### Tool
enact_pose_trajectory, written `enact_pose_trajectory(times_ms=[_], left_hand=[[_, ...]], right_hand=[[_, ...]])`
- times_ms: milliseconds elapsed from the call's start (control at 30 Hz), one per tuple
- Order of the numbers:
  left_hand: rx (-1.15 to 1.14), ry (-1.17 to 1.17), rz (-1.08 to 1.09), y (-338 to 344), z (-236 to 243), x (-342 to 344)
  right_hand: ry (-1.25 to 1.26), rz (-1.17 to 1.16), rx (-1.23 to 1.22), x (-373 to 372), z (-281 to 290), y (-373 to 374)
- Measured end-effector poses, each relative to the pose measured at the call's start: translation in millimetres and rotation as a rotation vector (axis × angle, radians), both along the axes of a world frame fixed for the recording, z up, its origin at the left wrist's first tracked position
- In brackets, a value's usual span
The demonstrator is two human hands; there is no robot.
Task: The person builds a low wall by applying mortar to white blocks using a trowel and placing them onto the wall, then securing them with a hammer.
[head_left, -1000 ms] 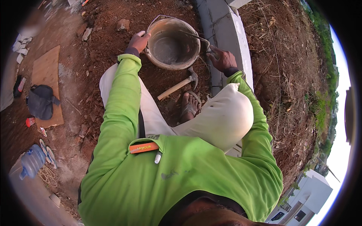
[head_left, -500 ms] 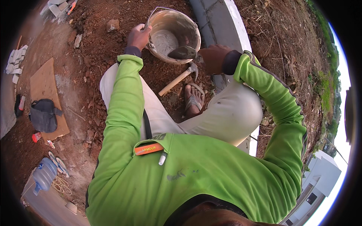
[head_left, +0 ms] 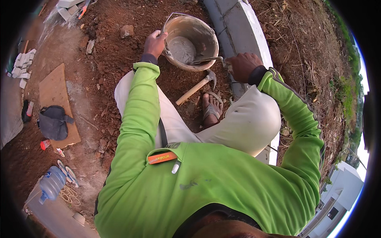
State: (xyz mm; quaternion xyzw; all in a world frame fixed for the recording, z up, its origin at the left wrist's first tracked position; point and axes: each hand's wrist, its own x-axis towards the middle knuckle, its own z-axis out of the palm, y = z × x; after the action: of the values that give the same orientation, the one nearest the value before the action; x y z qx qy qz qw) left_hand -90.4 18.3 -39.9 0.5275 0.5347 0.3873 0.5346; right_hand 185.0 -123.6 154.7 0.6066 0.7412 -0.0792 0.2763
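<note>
My left hand [head_left: 155, 43] grips the left rim of a dirty plastic bucket [head_left: 204, 33] with grey wet mix [head_left: 180, 49] in its bottom. My right hand [head_left: 242, 65] is closed on the handle of a trowel [head_left: 208, 60], whose blade rests low inside the bucket at its front right, partly hidden. Just below the bucket, a claw hammer [head_left: 192, 90] with a wooden handle lies on the dirt beside my sandalled foot [head_left: 212, 111].
A grey block footing [head_left: 254, 35] runs along my right, with dry soil beyond. At left are a cardboard sheet [head_left: 55, 85] with a dark bag [head_left: 53, 123], white block pieces [head_left: 24, 65], a water jug [head_left: 51, 184], sandals [head_left: 67, 172] and coiled rope [head_left: 69, 196].
The trowel has dipped from the bucket's right rim into it, then turned so its blade sits lower. My right elbow has swung outward. Grey mix in the bottom shows more clearly.
</note>
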Motion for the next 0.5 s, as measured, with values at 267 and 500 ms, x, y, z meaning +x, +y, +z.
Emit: enact_pose_trajectory(times_ms=[267,500], left_hand=[[-0.011,-0.164,-0.079,7,-13,-4],[-0.041,-0.277,0.041,6,-15,1]], right_hand=[[0.145,-0.091,0.02,0,1,43],[0.061,-0.138,-0.278,-1,7,106]])
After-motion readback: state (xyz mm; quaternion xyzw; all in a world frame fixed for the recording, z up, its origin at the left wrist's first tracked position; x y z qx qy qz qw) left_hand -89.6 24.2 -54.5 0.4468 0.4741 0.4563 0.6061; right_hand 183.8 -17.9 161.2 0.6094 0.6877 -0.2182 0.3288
